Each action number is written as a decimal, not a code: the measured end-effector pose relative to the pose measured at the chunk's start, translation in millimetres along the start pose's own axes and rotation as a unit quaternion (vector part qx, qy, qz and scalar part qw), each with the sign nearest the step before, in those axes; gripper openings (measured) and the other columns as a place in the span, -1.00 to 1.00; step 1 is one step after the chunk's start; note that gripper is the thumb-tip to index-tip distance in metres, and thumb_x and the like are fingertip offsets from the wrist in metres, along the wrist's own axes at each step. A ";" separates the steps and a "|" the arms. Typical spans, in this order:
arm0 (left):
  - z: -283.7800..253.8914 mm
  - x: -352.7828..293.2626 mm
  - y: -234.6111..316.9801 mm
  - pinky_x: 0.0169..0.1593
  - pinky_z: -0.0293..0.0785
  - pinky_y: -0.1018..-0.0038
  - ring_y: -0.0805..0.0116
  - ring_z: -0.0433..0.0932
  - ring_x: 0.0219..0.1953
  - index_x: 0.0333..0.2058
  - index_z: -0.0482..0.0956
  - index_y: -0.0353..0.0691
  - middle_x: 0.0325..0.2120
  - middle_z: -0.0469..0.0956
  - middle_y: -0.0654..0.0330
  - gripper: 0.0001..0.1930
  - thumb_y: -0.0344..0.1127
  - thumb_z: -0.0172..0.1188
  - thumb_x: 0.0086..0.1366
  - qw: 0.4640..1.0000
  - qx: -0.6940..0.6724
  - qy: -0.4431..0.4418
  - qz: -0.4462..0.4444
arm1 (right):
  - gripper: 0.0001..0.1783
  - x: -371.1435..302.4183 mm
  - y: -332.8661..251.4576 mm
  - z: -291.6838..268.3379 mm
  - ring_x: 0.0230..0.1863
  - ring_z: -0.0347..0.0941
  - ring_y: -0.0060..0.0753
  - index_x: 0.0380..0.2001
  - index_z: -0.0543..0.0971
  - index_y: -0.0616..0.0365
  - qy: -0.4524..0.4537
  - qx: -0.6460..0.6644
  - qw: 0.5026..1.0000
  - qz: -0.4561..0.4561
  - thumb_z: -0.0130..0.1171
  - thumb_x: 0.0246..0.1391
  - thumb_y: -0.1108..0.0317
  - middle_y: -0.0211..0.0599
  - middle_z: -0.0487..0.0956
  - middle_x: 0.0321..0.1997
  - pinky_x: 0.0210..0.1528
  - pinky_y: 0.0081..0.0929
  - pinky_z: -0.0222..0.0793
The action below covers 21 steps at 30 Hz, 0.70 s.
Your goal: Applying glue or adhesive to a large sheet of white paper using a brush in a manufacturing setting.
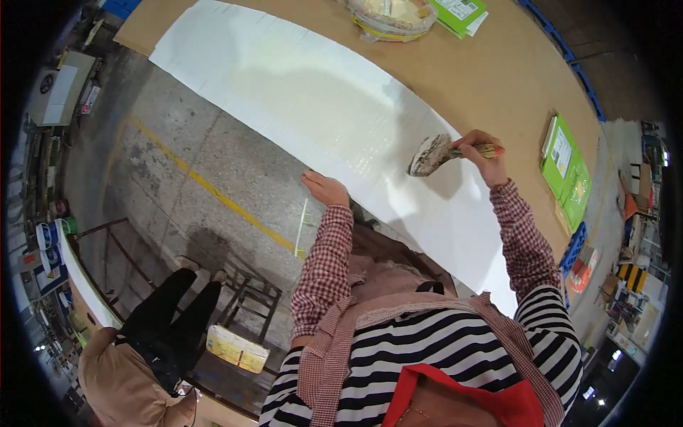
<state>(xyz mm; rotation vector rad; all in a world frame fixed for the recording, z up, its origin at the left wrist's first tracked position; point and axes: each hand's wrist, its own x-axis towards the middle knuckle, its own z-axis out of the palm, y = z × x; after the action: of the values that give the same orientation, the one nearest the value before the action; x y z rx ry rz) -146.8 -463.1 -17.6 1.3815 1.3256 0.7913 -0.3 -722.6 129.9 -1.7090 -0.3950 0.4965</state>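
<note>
We stand at a brown board worktable with one long white glossy sheet laid flat along its near edge. Our right hand is closed around the handle of one broad, paste-caked brush, whose bristles rest on the sheet; we judge the low, slanted hold lets the brush drag a wet coat across the surface, which already shines near the bristles. Our left hand lies on the sheet's near edge, fingers loosely bent and holding nothing, apparently pinning the sheet so it does not slide under the strokes.

At the far end sits one round clear tub of pale paste, well apart from the brush. We count two stacks of green printed sheets: one by the tub, one to our right. Another person in a tan top and black trousers stands on the concrete floor to our left, hands unseen.
</note>
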 end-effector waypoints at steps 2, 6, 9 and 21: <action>-4.7 9.1 -8.5 -0.22 0.30 0.34 0.19 0.25 -0.41 -0.20 0.25 -0.40 -0.43 0.31 0.00 -0.56 -0.05 -0.35 0.43 0.997 -0.072 0.014 -0.021 | -0.95 9.8 -10.4 5.3 -0.26 0.47 -0.54 -0.48 0.49 0.25 0.007 0.015 1.000 -0.019 0.13 0.00 0.50 -0.28 0.57 -0.37 -0.19 -0.59 0.38; -20.5 42.2 -0.1 -0.36 0.27 0.49 0.44 0.20 -0.46 -0.20 0.28 -0.30 -0.46 0.25 0.23 -0.56 0.04 -0.30 0.40 0.987 -0.126 -0.026 -0.094 | -0.95 28.7 -11.5 8.8 -0.23 0.45 -0.53 -0.47 0.48 0.24 0.019 0.022 0.999 -0.019 0.12 0.01 0.49 -0.27 0.57 -0.33 -0.13 -0.56 0.36; -18.2 73.8 26.6 -0.54 0.23 0.59 0.55 0.21 -0.58 -0.25 0.29 -0.23 -0.57 0.24 0.32 -0.56 0.09 -0.22 0.37 0.983 -0.107 -0.107 -0.107 | -0.94 41.6 -14.9 17.1 -0.23 0.45 -0.53 -0.48 0.47 0.25 0.023 0.003 1.000 -0.020 0.12 0.01 0.50 -0.28 0.56 -0.33 -0.13 -0.57 0.36; -22.9 125.8 48.4 -0.64 0.24 0.61 0.58 0.25 -0.70 -0.46 0.26 -0.11 -0.72 0.27 0.36 -0.68 -0.03 -0.06 0.35 0.919 -0.093 -0.334 -0.189 | -0.96 89.2 -36.5 50.3 -0.22 0.44 -0.52 -0.48 0.47 0.27 0.016 -0.007 1.000 0.010 0.12 -0.04 0.54 -0.29 0.55 -0.33 -0.15 -0.58 0.35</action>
<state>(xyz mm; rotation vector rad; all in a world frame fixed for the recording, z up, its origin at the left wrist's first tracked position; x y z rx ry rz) -131.6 -330.3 11.0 1.0533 0.8982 0.1414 49.2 -627.5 148.1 -1.7339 -0.3593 0.4826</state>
